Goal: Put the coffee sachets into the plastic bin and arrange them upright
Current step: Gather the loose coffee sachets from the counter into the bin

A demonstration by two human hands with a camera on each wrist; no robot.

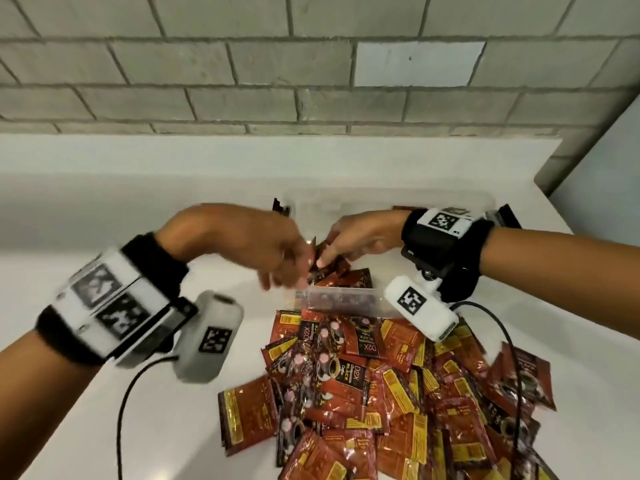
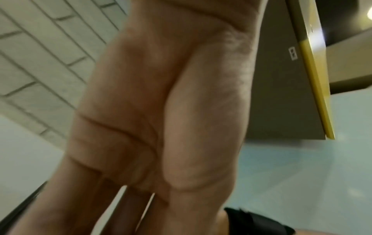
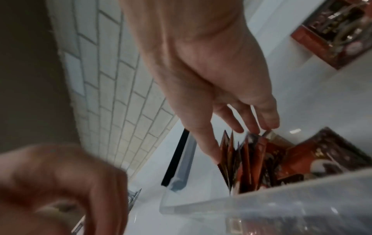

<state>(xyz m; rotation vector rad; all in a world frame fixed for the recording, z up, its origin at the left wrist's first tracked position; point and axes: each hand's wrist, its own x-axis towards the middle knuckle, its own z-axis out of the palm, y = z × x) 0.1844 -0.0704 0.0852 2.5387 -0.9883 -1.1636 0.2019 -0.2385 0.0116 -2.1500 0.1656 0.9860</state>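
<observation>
A clear plastic bin (image 1: 341,298) stands on the white counter, and several red coffee sachets (image 1: 341,277) stand upright inside it. My right hand (image 1: 349,242) reaches in from the right. Its straight fingers (image 3: 267,117) touch the tops of the upright sachets (image 3: 244,157) and the thumb lies against their side. My left hand (image 1: 277,261) is blurred and hovers at the bin's left edge, with curled fingers that seem to pinch one sachet (image 1: 314,247). A thin silvery sachet edge (image 3: 134,196) shows behind that hand (image 3: 60,182). The left wrist view shows only the palm (image 2: 151,111).
A big loose pile of sachets (image 1: 398,393) covers the counter in front of the bin. Behind the bin lies a clear plastic piece (image 1: 381,202) with black clips (image 1: 281,206). A grey block wall (image 1: 311,64) backs the counter. Wrist camera cables (image 1: 121,410) trail toward me.
</observation>
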